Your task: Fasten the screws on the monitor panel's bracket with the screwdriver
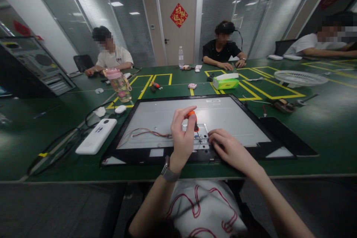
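Note:
A flat display panel (pixel 228 119) with a black frame lies back side up on the green table before me. My left hand (pixel 182 130), with a watch on its wrist, is closed round an orange and black screwdriver (pixel 196 123). The screwdriver stands nearly upright, its shaft pointing down at a small metal plate (pixel 205 131) near the panel's front edge. My right hand (pixel 227 147) rests at the right side of that plate, fingers bent; whether they pinch anything is hidden. Thin coloured wires (pixel 150 131) run left from the plate across the panel.
A white power bank (pixel 96 136) and black cables lie left of the panel, with a pink-lidded bottle (pixel 119 85) behind. A tissue box (pixel 225 81) stands beyond. At right are a dark slab (pixel 287 135) and a tool (pixel 283 105). Several people sit across the table.

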### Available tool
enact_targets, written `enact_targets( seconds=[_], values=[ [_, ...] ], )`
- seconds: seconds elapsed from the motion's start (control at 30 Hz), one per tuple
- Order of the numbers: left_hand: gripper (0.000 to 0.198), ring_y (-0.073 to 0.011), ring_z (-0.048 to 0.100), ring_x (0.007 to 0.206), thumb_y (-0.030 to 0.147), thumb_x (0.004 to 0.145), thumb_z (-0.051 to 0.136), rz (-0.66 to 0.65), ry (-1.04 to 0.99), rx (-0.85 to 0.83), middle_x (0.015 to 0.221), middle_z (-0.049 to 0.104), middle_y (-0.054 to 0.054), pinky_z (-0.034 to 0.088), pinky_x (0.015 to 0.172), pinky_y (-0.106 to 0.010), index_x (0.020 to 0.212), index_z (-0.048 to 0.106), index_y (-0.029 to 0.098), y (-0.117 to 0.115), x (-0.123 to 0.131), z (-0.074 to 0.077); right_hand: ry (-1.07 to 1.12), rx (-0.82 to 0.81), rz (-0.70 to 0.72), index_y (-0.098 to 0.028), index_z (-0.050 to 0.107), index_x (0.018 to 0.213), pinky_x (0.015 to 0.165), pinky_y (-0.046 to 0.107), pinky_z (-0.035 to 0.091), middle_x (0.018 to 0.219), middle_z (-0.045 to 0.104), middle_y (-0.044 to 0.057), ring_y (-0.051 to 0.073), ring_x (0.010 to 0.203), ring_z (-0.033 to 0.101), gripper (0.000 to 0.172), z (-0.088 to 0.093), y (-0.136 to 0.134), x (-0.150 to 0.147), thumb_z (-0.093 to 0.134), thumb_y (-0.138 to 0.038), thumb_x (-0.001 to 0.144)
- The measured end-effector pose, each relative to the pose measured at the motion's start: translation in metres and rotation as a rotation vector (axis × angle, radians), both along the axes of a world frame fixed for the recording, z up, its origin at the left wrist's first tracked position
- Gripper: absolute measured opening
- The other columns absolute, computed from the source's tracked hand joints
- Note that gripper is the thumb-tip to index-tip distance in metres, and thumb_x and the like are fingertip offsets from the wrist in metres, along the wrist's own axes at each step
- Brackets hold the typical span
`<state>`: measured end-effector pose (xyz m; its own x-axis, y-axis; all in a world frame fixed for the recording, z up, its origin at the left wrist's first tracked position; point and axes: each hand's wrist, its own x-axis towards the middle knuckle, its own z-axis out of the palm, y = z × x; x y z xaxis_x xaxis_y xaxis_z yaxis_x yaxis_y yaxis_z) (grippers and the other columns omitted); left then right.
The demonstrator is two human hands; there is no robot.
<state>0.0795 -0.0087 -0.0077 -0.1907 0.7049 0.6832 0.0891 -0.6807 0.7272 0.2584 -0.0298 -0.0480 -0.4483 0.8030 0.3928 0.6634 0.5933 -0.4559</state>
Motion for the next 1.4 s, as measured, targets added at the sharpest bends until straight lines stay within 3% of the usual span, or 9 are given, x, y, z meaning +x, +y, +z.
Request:
enact_targets(
  seconds=[0.1, 0.33, 0.73, 0.97, 1.2, 1.4],
  values=[
    [0.022, -0.0158, 0.06, 0.088, 0.03, 0.097, 0.052, 0.035, 0.031, 0.041, 0.096, 0.065, -0.005, 0.048, 0.082, -0.028, 0.107, 0.07, 0.022, 0.0, -0.0007, 0.0012, 0.009, 0.004, -0.001, -0.022, 0.057, 0.09, 0.086, 0.043, 0.05, 0.1, 0.063, 0.008, 0.026, 0.095, 0.06, 0.022, -0.0005, -0.0001, 0.0001, 0.042, -0.005, 0.088],
    [0.031, -0.0179, 0.065, 0.095, 0.028, 0.099, 0.044, -0.09, -0.019, -0.057, 0.105, 0.068, -0.006, 0.049, 0.086, -0.03, 0.122, 0.065, 0.022, 0.0002, 0.0002, -0.0023, 0.008, -0.006, 0.002, -0.022, 0.055, 0.089, 0.085, 0.043, 0.05, 0.1, 0.063, 0.008, 0.025, 0.095, 0.059, 0.021, 0.0002, -0.0017, 0.0008, 0.042, -0.005, 0.089],
    [0.032, -0.017, 0.063, 0.092, 0.024, 0.101, 0.039, -0.063, -0.022, -0.039, 0.1, 0.069, -0.005, 0.048, 0.084, -0.029, 0.116, 0.067, 0.022, -0.0005, -0.0004, -0.0012, 0.004, -0.015, 0.002, -0.022, 0.054, 0.09, 0.086, 0.043, 0.049, 0.101, 0.062, 0.008, 0.026, 0.096, 0.058, 0.021, -0.0006, -0.0009, 0.0008, 0.042, -0.005, 0.089],
    [0.025, -0.0153, 0.059, 0.089, 0.027, 0.098, 0.051, -0.028, 0.047, -0.009, 0.101, 0.062, -0.005, 0.047, 0.082, -0.027, 0.117, 0.067, 0.024, -0.0002, 0.0009, 0.0009, 0.015, 0.014, 0.005, -0.022, 0.056, 0.088, 0.084, 0.042, 0.051, 0.098, 0.063, 0.008, 0.025, 0.093, 0.06, 0.022, 0.0006, -0.0012, 0.0006, 0.043, -0.004, 0.086],
    [0.027, -0.0158, 0.062, 0.092, 0.029, 0.099, 0.048, -0.091, -0.002, -0.054, 0.102, 0.065, -0.006, 0.049, 0.084, -0.027, 0.119, 0.065, 0.023, -0.0002, 0.0015, -0.0016, 0.021, 0.012, 0.004, -0.022, 0.057, 0.089, 0.084, 0.042, 0.051, 0.099, 0.064, 0.008, 0.025, 0.094, 0.06, 0.022, 0.0021, -0.0009, -0.0007, 0.043, -0.004, 0.087],
    [0.025, -0.0158, 0.061, 0.092, 0.029, 0.098, 0.051, -0.053, 0.026, -0.053, 0.102, 0.064, -0.006, 0.049, 0.084, -0.028, 0.117, 0.065, 0.022, 0.0004, 0.0014, -0.0027, 0.019, 0.019, -0.001, -0.022, 0.057, 0.088, 0.084, 0.042, 0.051, 0.099, 0.064, 0.008, 0.025, 0.094, 0.061, 0.022, 0.0021, -0.0012, -0.0003, 0.044, -0.004, 0.086]
  ],
)
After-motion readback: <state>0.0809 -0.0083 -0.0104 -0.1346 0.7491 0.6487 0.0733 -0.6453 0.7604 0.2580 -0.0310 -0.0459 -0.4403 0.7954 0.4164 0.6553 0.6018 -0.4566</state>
